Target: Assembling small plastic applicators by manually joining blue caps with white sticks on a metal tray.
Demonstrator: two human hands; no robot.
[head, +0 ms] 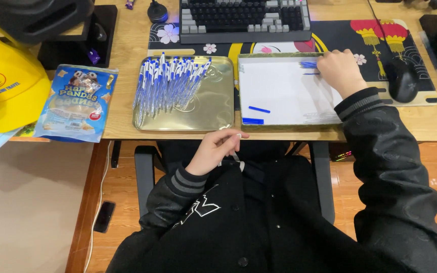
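Observation:
My right hand (pixel 337 71) reaches into the far right corner of a white-lined tin lid (pixel 279 96), fingers closed over a small cluster of blue pen caps (pixel 308 64). Two more blue caps (pixel 255 115) lie near the lid's front left. My left hand (pixel 214 149) hovers below the desk edge in front of my chest, pinching a thin white pen part (pixel 234 151). A gold tin tray (pixel 213 108) to the left holds several white-and-blue pens (pixel 170 81) in a heap.
A grey keyboard (pixel 244 19) and a patterned desk mat (pixel 340 35) lie behind the trays, a black mouse (pixel 403 80) at right. A blue snack bag (pixel 77 103) and a yellow cap (pixel 8 81) sit at left. The chair arms flank my lap.

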